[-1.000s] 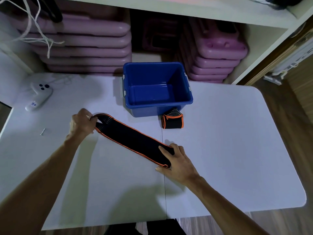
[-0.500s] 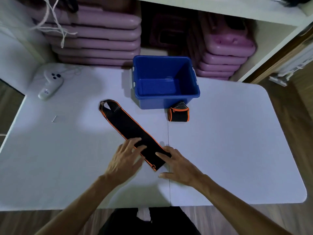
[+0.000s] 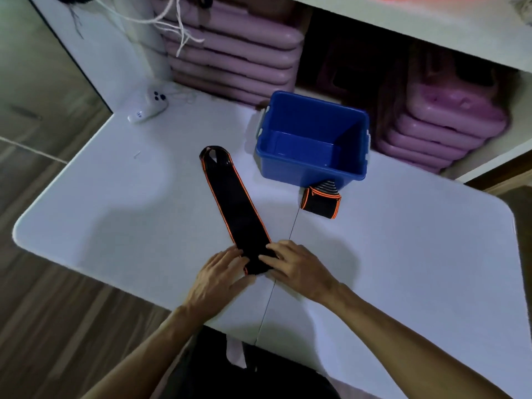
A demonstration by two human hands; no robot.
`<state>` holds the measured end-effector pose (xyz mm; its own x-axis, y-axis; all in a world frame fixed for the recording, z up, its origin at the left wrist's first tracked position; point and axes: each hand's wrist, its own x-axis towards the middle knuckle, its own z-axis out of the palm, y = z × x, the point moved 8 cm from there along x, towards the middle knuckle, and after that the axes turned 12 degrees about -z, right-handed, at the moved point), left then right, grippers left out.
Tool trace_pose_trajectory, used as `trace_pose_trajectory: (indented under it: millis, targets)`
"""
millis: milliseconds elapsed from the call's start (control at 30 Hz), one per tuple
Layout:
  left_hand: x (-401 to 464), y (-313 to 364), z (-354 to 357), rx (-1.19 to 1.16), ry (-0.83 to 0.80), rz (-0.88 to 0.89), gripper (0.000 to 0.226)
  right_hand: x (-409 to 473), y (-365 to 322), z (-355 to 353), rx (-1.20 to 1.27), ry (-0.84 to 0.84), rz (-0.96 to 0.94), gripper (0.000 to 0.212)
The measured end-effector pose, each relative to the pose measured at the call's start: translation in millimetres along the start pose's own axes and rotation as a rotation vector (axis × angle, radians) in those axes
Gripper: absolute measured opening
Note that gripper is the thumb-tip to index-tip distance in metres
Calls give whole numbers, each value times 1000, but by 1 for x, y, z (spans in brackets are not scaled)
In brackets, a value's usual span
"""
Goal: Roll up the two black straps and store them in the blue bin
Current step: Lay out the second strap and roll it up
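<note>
— Flat black strap with orange edging, where on the white table?

— Laid out long at table centre, loop end toward 11 o'clock, near end toward 5 o'clock, across the table's seam line there.

— Hands?

— Both at that near end. Left hand at the strap's 7 o'clock side, fingers fairly straight and laid on the orange edge. Right hand at the 4 o'clock side, fingertips resting on the fabric, fingers only slightly bent. Neither hand wrapped round the strap; thumbs partly hidden, so any pinch underneath impossible to tell.

— Second strap?

— Already rolled: rolled strap, standing on the table, touching or just beside the front wall of the blue bin, at the bin's 6 o'clock.

— Bin contents?

— Only bare blue floor visible inside.

— Elsewhere?

— White remote at 10 o'clock near the far table corner; stacked purple cases at 12 o'clock behind the bin; white cord dangling over them.
</note>
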<state>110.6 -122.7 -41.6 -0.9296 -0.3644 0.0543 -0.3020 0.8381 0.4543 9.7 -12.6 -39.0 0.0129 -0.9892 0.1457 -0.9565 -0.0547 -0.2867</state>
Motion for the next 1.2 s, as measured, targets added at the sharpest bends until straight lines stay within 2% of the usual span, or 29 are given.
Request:
trace_pose_trajectory:
  millis: [133,200,300,400,800,900,967,1000,1067,1133,1200]
  targets:
    - [13,1,-11,-81,109,-96,36,0,-3,-3,-48,26,-47,41]
    - [38,-1,-12,-54,118,-140,43,-2,-4,1,-55,24,-62,38]
    - [76,-17,7,10,-57,-307,56,-3,-3,4,-54,46,-69,36]
    - [89,-40,28,129,-215,-411,56,-2,-3,2,-68,62,-75,35]
    - [88,-47,27,207,-85,-389,58,6,0,0,-47,21,-120,43]
    - [82,-37,2,133,75,-374,50,8,0,0,-5,29,-123,29]
    - [67,-19,-21,41,228,-276,38,9,-2,-1,16,43,-137,26]
    - [55,-6,-27,-6,234,-199,35,9,-2,-3,13,54,-148,26]
    - [26,14,-23,-39,138,-73,38,10,-3,-4,7,55,-170,25]
    - [3,14,-6,12,38,-53,46,11,-2,-5,15,35,-184,25]
    - [-7,6,7,44,10,-81,48,14,-2,-5,21,7,-195,35]
